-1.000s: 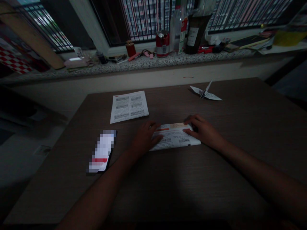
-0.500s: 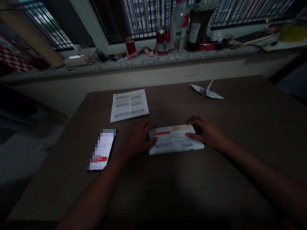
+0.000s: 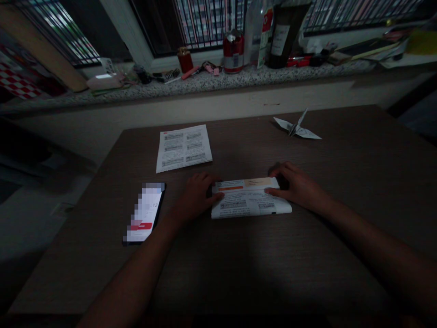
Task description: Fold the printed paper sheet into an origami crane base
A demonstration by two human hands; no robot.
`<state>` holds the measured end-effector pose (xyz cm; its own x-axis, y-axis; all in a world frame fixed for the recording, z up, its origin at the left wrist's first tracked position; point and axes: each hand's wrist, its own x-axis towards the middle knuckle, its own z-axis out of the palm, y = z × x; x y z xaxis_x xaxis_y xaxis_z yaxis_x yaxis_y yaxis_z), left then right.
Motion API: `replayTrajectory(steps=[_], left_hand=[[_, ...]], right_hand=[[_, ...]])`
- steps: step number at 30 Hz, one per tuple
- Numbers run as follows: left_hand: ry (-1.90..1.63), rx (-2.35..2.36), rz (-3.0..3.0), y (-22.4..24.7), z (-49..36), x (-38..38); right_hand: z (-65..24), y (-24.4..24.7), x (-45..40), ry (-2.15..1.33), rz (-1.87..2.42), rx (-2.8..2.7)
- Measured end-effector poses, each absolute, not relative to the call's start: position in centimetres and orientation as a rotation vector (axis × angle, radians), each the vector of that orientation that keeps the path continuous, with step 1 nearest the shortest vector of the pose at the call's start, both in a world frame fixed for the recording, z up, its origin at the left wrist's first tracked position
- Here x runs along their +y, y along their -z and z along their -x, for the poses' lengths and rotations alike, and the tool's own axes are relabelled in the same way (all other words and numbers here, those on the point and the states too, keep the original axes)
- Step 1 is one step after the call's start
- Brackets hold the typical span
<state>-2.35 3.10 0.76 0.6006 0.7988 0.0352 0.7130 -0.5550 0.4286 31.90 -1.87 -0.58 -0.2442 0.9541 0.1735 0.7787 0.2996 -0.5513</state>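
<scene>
A folded printed paper (image 3: 246, 200) lies on the brown table in front of me, an orange bar near its far edge. At its left end, my left hand (image 3: 201, 193) grips it, thumb on top and fingers at the far corner. My right hand (image 3: 292, 184) holds the right end the same way, its thumb lying on the print. Behind and to the left rests another printed sheet (image 3: 185, 148). A folded paper crane (image 3: 295, 129) stands at the back right of the table.
A phone (image 3: 145, 214) with a lit screen lies left of my left forearm. Along the stone windowsill (image 3: 205, 86) stand a red can (image 3: 233, 53), a dark bottle (image 3: 280, 41), a small red jar (image 3: 185, 60) and several small items.
The view has shifted slightly. Both hands keep nearly the same places on the folded paper, and the digits on the phone screen differ.
</scene>
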Motion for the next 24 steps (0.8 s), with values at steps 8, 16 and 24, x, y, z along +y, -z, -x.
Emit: replayTrajectory(steps=[8, 16, 24], left_hand=[[-0.378, 1.272, -2.46, -0.9, 1.8, 3.2], [-0.404, 1.305, -2.464, -0.5, 1.4, 3.6], [-0.421, 1.325, -2.422, -0.3, 1.2, 3.9]], right_hand=[[-31.8, 0.8, -1.5, -0.458, 1.551, -2.058], [-31.6, 1.1, -1.0, -0.421, 1.567, -2.035], [-31.6, 1.2, -0.8, -0.397, 1.559, -2.043]])
